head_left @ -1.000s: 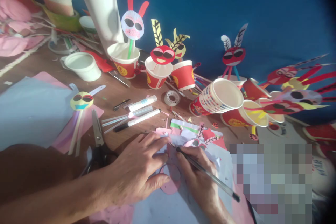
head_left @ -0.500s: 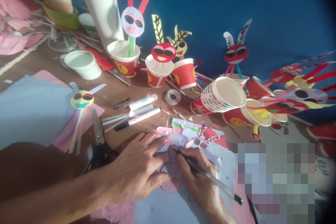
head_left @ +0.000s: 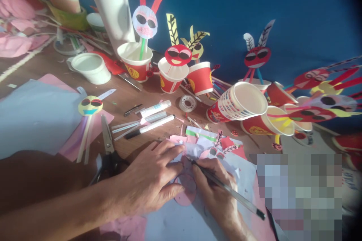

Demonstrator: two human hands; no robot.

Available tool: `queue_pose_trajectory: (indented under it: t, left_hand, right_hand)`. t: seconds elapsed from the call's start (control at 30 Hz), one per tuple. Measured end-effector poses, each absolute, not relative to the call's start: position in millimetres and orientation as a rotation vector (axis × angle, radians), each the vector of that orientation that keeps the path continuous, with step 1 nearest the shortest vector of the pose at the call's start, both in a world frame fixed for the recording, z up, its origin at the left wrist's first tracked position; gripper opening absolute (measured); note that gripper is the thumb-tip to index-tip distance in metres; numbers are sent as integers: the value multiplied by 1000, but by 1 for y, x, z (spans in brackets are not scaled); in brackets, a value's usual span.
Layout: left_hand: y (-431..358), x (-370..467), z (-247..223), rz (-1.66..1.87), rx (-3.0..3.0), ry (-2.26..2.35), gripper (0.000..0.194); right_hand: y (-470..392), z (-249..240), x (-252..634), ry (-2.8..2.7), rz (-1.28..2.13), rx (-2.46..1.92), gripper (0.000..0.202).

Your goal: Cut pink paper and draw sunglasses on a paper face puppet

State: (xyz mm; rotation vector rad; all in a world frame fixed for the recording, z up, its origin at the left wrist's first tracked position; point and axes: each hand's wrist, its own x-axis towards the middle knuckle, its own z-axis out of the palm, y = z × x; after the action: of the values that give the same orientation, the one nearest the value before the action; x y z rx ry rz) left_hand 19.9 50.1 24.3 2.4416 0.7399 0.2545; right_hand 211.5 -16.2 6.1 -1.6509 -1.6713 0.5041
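My left hand (head_left: 158, 177) lies with fingers spread, pressing on a small pink paper piece (head_left: 185, 192) with a round end. Beneath it is a large pale blue sheet (head_left: 169, 226). My right hand (head_left: 219, 192) grips a clear-barrelled pen (head_left: 234, 192), its tip down at the pink paper beside my left fingertips. Just beyond the pen lies a pink paper face (head_left: 212, 153) with patterned antennae. Black-handled scissors (head_left: 109, 154) rest left of my left wrist, partly hidden by my arm.
Behind stand a stack of paper cups (head_left: 237, 101) and red cups (head_left: 135, 66) holding paper-faced stick figures. A tape roll (head_left: 187, 103), white markers (head_left: 155, 108) and a yellow-faced figure (head_left: 90, 106) lie on the table. A white mug (head_left: 90, 68) stands left. The lower right is pixelated.
The whole view has shifted slightly. The pen tip stays near the same spot on the pink paper, and both hands keep almost the same pose.
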Motion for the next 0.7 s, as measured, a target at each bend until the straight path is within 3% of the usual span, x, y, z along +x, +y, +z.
queue_pose_trajectory:
  t: [0.7]
  left_hand:
    - [50, 21, 18, 315, 2474, 717, 22]
  right_hand:
    - [-16, 6, 214, -1687, 526, -1622, 6]
